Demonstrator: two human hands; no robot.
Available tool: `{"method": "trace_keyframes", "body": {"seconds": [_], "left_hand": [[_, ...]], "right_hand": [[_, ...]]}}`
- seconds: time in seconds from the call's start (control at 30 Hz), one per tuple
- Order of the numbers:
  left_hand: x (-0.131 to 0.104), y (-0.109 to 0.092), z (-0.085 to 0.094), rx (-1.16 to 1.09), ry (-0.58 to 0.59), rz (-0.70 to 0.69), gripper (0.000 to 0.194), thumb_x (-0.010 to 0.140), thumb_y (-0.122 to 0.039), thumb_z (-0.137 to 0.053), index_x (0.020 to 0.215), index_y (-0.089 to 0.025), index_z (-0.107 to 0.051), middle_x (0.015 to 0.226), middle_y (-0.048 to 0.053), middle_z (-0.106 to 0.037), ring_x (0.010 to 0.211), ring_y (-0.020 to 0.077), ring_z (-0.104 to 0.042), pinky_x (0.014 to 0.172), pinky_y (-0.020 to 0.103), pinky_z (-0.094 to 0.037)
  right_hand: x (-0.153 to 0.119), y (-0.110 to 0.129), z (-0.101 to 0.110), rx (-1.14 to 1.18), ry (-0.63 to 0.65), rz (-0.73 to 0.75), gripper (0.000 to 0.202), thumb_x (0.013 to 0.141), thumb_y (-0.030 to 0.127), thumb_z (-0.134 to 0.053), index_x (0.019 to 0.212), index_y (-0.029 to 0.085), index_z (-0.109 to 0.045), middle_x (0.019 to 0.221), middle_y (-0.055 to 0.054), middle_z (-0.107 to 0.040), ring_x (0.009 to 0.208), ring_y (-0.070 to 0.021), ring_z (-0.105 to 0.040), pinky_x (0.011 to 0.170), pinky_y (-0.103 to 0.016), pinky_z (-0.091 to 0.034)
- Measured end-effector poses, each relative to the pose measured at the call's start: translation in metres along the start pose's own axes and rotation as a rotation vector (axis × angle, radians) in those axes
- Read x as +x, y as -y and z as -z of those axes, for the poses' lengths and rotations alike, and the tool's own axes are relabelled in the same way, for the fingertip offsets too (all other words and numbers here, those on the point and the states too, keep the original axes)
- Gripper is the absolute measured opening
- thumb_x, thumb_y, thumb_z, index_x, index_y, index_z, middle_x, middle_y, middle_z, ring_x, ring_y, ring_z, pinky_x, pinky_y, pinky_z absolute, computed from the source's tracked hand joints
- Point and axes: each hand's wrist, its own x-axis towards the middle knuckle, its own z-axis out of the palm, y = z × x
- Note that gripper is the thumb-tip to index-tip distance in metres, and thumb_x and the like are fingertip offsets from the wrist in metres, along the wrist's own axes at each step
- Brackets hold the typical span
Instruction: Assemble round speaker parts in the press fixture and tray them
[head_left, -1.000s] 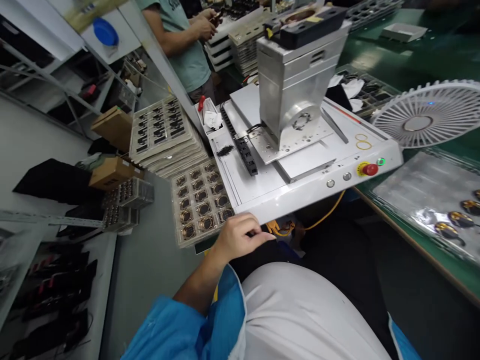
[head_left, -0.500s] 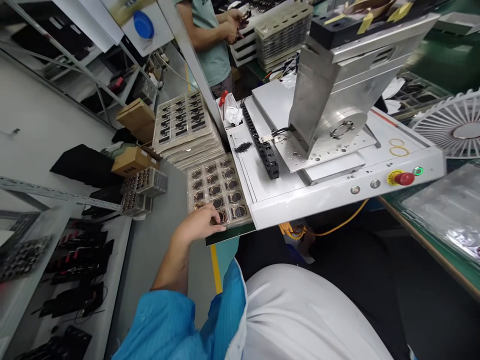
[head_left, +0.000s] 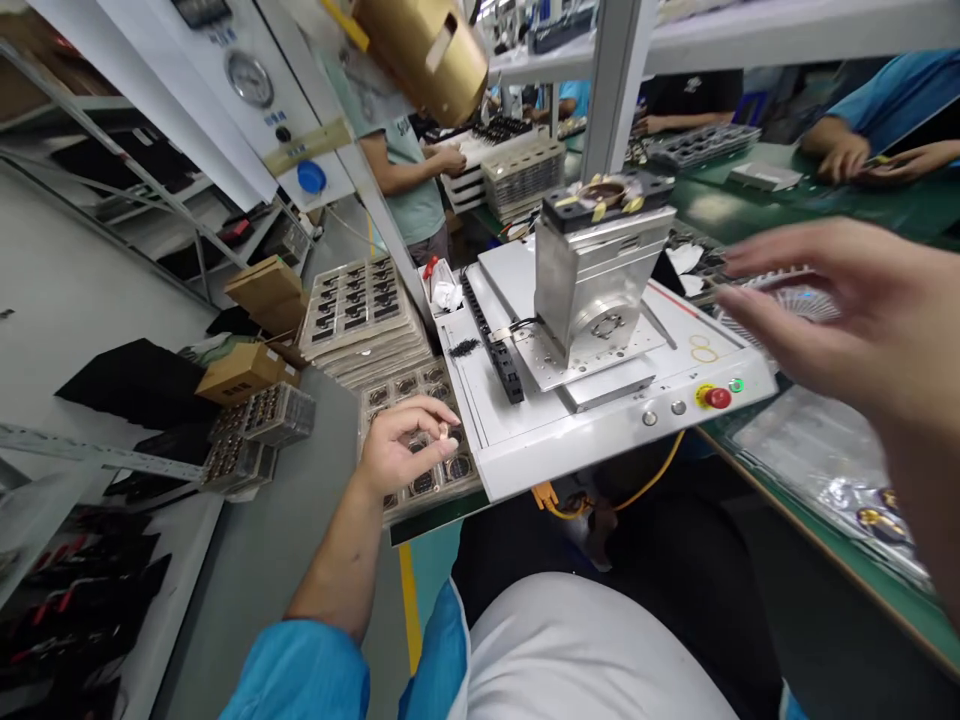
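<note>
My left hand hovers over a clear plastic tray whose pockets hold round dark parts with copper-coloured rims. Its thumb and fingers come together around a small pale bit near the fingertips, too small to name. My right hand is raised in the right foreground, fingers stretched out and thumb apart, with nothing seen between them. Beyond the hands stands a white machine base carrying a metal block fixture. A black plate with a round opening and yellow tabs tops the fixture.
A red stop button sits on the machine's front edge. A gold cylinder hangs above. Stacked trays stand at the left, and a plastic tray lies at the right. Co-workers' hands are across the green bench.
My left hand has lifted from the tray's pockets. My right hand has come into view at the right. The camera view has tilted up, showing the gold cylinder and more co-workers.
</note>
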Motion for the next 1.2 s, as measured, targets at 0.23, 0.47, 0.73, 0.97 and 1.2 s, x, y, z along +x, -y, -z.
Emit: {"method": "trace_keyframes", "body": {"seconds": [0.23, 0.47, 0.73, 0.97, 1.2], "left_hand": [[0.086, -0.005, -0.021, -0.023, -0.186, -0.215, 0.043, 0.067, -0.036, -0.096, 0.102, -0.019, -0.08, 0.111, 0.014, -0.076, 0.104, 0.0254, -0.074, 0.09, 0.039, -0.064], [0.16, -0.026, -0.031, 0.095, -0.252, -0.312, 0.023, 0.08, -0.04, -0.086, 0.092, -0.02, -0.083, 0.114, 0.011, -0.081, 0.109, 0.0273, -0.078, 0.102, 0.045, -0.061], [0.267, -0.06, -0.045, 0.209, 0.043, -0.272, 0.023, 0.077, -0.035, -0.087, 0.069, -0.015, -0.078, 0.077, 0.004, -0.076, 0.099, 0.0312, -0.077, 0.102, 0.053, -0.056], [0.285, -0.069, -0.069, 0.383, 0.208, -0.245, 0.039, 0.082, -0.044, -0.084, 0.064, -0.012, -0.071, 0.071, 0.005, -0.067, 0.082, 0.0262, -0.072, 0.094, 0.048, -0.053], [0.251, -0.056, -0.068, 0.35, 0.227, -0.35, 0.074, 0.066, -0.069, -0.087, 0.116, -0.016, -0.072, 0.125, 0.014, -0.073, 0.128, 0.0405, -0.064, 0.116, 0.053, -0.045]], "right_hand": [[0.142, 0.047, -0.029, -0.229, 0.47, 0.142, 0.029, 0.08, 0.016, -0.079, 0.105, 0.001, -0.075, 0.121, -0.004, -0.074, 0.123, -0.0214, -0.064, 0.11, -0.036, -0.04], [0.169, 0.043, -0.033, -0.158, 0.581, 0.185, 0.039, 0.078, 0.024, -0.077, 0.1, -0.007, -0.071, 0.099, 0.002, -0.075, 0.107, -0.0111, -0.068, 0.105, -0.032, -0.042], [0.15, 0.013, -0.027, 0.426, 0.232, 0.074, 0.027, 0.084, 0.004, -0.083, 0.104, 0.007, -0.065, 0.1, -0.006, -0.076, 0.093, -0.0109, -0.069, 0.097, -0.027, -0.056], [0.058, -0.023, 0.018, 0.551, 0.044, -0.052, 0.024, 0.076, 0.012, -0.083, 0.094, 0.017, -0.068, 0.099, -0.011, -0.076, 0.094, -0.0207, -0.074, 0.089, -0.033, -0.06], [-0.07, -0.134, 0.019, 0.247, 0.235, -0.63, 0.067, 0.074, 0.038, -0.079, 0.136, 0.023, -0.06, 0.088, -0.011, -0.076, 0.084, -0.0328, -0.074, 0.072, -0.045, -0.06]]}}
